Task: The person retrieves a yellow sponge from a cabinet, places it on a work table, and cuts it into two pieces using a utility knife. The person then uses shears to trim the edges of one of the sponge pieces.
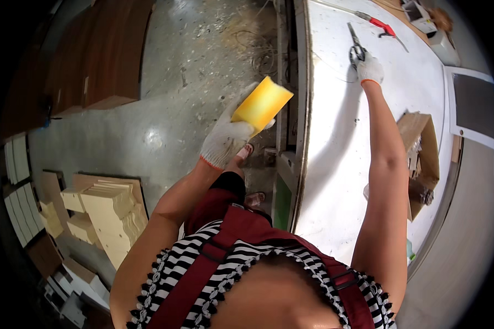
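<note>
My left hand, in a white knit glove with an orange cuff, is closed around a glossy yellow roll-shaped piece. It is held tilted over the floor, left of the white worktable's edge. Far out over the white tabletop, my right hand, gloved the same way, has its fingers at the dark handles of a pair of scissors. The blades point away from me. My right fingers are partly hidden, but they appear closed on the handles.
Beyond the scissors lies a red air blow gun with its hose. An open cardboard box of scraps stands right of my right forearm. Tall brown panels and stacked pale wooden pieces stand on the left. Loose cord lies near the table's base.
</note>
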Tool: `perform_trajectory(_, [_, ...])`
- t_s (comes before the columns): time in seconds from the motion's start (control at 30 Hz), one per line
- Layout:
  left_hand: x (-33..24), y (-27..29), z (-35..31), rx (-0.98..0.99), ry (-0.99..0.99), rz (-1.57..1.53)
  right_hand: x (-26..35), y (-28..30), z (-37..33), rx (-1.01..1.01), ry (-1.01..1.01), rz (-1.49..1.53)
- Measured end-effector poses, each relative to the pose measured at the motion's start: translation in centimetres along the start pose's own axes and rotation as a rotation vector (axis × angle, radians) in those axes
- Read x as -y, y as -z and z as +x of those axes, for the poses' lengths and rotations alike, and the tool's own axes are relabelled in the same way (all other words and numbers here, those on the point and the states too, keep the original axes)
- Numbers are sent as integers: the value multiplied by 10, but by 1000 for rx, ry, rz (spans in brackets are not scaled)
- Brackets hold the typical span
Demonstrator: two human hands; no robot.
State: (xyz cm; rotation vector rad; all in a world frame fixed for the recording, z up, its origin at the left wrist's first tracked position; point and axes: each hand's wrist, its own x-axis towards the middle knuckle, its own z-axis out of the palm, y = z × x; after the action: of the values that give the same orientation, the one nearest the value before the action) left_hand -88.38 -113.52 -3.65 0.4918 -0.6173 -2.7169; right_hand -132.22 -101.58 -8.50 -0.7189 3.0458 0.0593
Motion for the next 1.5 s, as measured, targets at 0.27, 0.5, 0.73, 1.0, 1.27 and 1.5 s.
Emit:
perform_trajectory(0.27, [-13,-12,13,-116,-146,589,-3,2,-18,202,-51,28])
perform_trajectory(0.5, [-24,-52,-13,60,-361,940,1,66,-230,571,-280,1768])
perform_trajectory(0.73, [8,-86,-40,174,-110,260,-2,104,-381,351,-11,1643])
perform_trajectory(1.0, [42,-122,-93,310,-177,365,-32,168,-446,-269,251,594])
perform_trajectory(1.27, [62,-118,-117,481,-282,521,-59,181,-467,-304,321,514])
perform_trajectory(1.5, [68,-118,-131,478,-271,463,-58,198,-471,-276,394,476])
